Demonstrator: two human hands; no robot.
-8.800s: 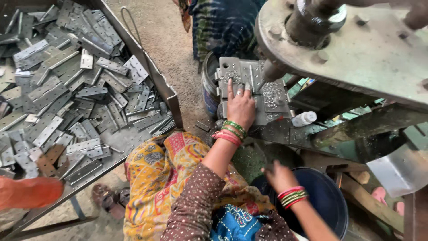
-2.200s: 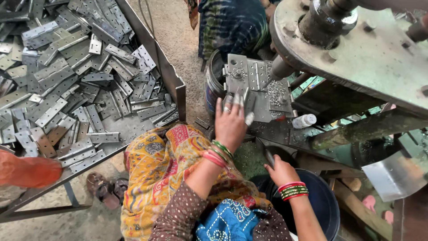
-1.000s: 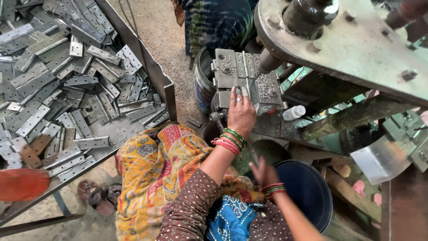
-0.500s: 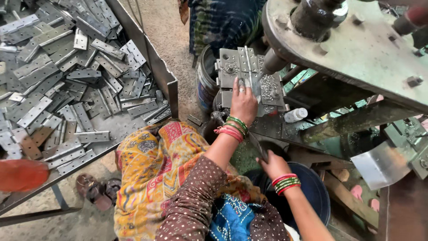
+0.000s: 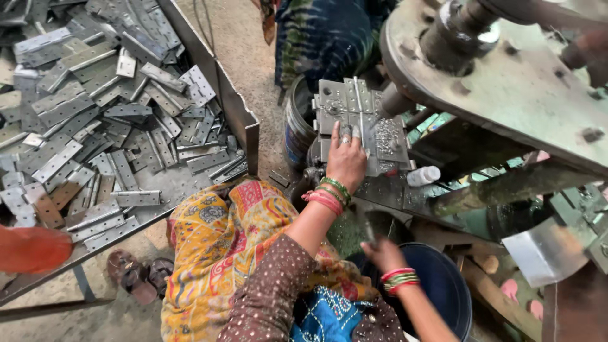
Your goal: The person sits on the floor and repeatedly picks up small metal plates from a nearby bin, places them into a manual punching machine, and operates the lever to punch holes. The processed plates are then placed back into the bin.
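Your left hand [image 5: 346, 159] lies flat, fingers spread narrowly, pressing on the grey perforated steel hinge plates [image 5: 354, 120] set on the press bed below the big round flywheel [image 5: 506, 82]. Your right hand [image 5: 383, 253] hangs low over the dark blue plastic bucket [image 5: 443, 285], fingers curled; blurred, so can't tell whether it holds anything. Loose grey hinge leaves fill the metal tray [image 5: 237, 117] to your left.

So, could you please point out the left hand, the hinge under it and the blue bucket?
left hand [image 5: 346, 158], head view, back of hand.
hinge [image 5: 342, 101], head view, upper leaf.
blue bucket [image 5: 443, 285], head view, inner wall.
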